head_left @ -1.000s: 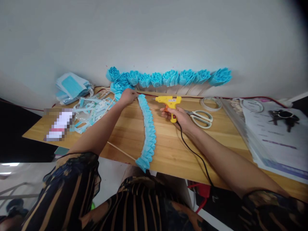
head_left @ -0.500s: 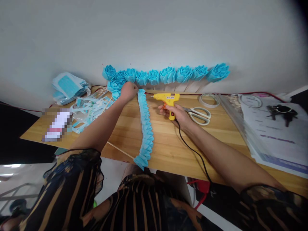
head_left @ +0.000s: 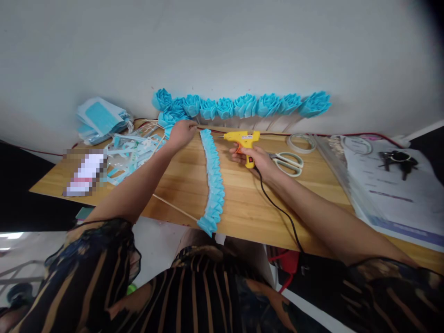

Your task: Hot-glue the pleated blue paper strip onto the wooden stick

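Note:
My right hand (head_left: 258, 159) is wrapped around the handle of a yellow hot glue gun (head_left: 242, 138), with fingers near its orange trigger. The nozzle points left, just beyond the upper end of a long pleated blue strip (head_left: 214, 185). That strip runs down the desk to its front edge, and a thin wooden stick (head_left: 175, 206) meets its lower end. To the left of the strip's top, my left hand (head_left: 183, 135) has its fingertips pinched together. Whatever is between them cannot be made out. Blue ruffled flowers (head_left: 244, 105) stand in a row behind both hands.
White-handled scissors (head_left: 288, 164) and a tape roll (head_left: 301, 144) lie right of the glue gun. Keys (head_left: 398, 159) rest on papers at far right. Blue scraps (head_left: 133, 152), face masks (head_left: 102, 119) and a blurred phone (head_left: 86, 173) are on the left. A black cord (head_left: 277, 210) hangs over the front edge.
The view has shifted slightly. My left hand has turned a little, with its fingertips now showing more clearly beside the strip's top. The glue gun stays in my right hand.

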The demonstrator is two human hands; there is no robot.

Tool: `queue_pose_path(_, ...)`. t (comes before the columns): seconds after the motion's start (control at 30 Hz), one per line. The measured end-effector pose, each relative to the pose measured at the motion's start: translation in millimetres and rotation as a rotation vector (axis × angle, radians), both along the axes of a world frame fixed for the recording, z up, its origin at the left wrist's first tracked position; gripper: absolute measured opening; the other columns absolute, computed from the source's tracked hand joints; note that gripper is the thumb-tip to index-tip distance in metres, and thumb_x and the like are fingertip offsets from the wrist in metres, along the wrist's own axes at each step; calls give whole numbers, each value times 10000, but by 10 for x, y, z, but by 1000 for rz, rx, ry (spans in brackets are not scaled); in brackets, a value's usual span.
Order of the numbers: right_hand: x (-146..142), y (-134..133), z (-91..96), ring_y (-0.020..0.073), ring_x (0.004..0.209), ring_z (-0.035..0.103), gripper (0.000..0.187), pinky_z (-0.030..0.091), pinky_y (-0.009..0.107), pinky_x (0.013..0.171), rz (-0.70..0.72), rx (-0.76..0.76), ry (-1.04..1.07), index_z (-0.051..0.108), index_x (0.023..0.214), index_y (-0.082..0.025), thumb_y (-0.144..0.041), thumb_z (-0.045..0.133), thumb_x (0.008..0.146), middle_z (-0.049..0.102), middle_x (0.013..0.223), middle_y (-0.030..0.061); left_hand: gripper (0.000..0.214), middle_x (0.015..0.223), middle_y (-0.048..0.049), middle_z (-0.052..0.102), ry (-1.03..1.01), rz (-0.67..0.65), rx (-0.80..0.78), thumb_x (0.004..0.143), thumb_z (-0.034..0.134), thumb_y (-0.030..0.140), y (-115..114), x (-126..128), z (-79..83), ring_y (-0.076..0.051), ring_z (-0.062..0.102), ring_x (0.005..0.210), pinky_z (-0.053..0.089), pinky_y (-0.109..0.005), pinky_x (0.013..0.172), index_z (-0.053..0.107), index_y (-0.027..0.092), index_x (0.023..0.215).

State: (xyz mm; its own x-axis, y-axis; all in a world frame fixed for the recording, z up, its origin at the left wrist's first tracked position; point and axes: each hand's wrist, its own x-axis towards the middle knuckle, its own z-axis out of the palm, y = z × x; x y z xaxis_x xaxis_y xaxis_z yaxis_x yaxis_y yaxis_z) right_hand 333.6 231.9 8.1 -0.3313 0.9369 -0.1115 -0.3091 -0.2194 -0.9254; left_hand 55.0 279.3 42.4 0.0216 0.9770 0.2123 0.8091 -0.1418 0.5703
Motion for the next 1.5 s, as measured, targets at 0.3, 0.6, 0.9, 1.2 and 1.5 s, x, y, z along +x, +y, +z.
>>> queue_pose_path(0.3, -259, 279, 313, 127, 710, 714, 130, 635, 223, 619, 39, 32, -149, 710, 920, -173, -72, 641, 876, 796, 879, 49, 375, 827, -63, 744, 79, -102, 101, 965, 561, 373, -1278, -237, 73, -177, 611, 692, 447, -282, 697, 774, 161, 1190)
queue_pose_path(0.6, -442, 348, 277, 112, 698, 693, 190, 629, 222, 619, 25, -38, -96, 684, 979, -159, -39, 561, 898, 781, 892, 34, 195, 1017, -89, 726, 26, -186, 419, 1022, 594, 255, -2343, -365, -384, -211, 673, 939, 520, -332, 834, 755, 188, 1108)
queue_pose_path(0.9, -284, 373, 69, 146, 791, 733, 199, 507, 167, 464, 85, 123, -184, 613, 1078, -207, -212, 651, 883, 803, 1065, 61, 171, 1204, -109, 711, 97, -307, 349, 1025, 621, 267, -2419, -503, -577, -261, 655, 1147, 488, -436, 988, 725, 217, 1152)
queue_pose_path(1.2, -274, 449, -63, 78, 499, 473, 384, 293, 163, 373, 130, 144, -81, 597, 992, -184, -363, 821, 736, 739, 730, 16, 205, 1170, -93, 738, 71, -282, 371, 998, 678, 346, -2350, -557, -659, -257, 679, 1128, 448, -465, 1076, 704, 213, 1151)
queue_pose_path(1.5, -323, 515, -91, 69, 505, 428, 564, 272, 177, 392, 83, 141, -36, 650, 1067, -174, -492, 894, 670, 690, 709, -6, 154, 1126, -68, 754, 133, -205, 410, 1025, 618, 316, -2391, -507, -681, -233, 696, 1091, 429, -467, 1108, 714, 223, 1102)
